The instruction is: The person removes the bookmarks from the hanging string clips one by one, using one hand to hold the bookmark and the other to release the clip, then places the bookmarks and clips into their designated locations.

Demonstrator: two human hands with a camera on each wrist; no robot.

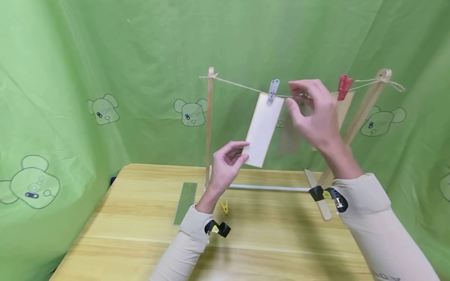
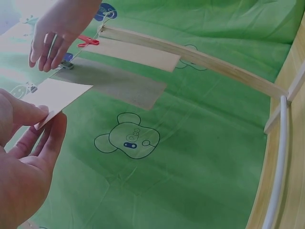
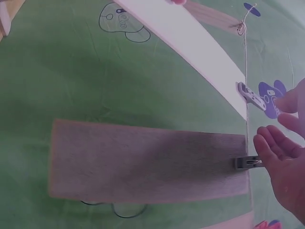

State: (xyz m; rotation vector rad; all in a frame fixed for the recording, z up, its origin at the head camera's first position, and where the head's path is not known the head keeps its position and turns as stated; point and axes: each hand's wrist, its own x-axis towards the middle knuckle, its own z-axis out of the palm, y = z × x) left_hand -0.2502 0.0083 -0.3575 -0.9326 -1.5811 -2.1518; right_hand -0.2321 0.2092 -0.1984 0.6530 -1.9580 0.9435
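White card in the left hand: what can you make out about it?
The white card is a thin, narrow rectangle with tan edging, apparently paper or cardboard. A pale blue-grey peg clips its upper end to the string. In the head view it hangs above the table, slanting with its lower end to the left. The left hand pinches its lower left edge; the right hand is nearby, not holding it.

White rectangular card (image 1: 263, 130): your head-view dial's centre, clipped to thin beige twine (image 1: 239, 84).
Red plastic clothespin (image 1: 344, 89): two o'clock from it, on that twine.
Yellow plastic clothespin (image 1: 224, 208): seven o'clock, on the wood-grain tabletop (image 1: 140, 218).
Flat green rectangle (image 1: 185, 203): eight o'clock, on the tabletop.
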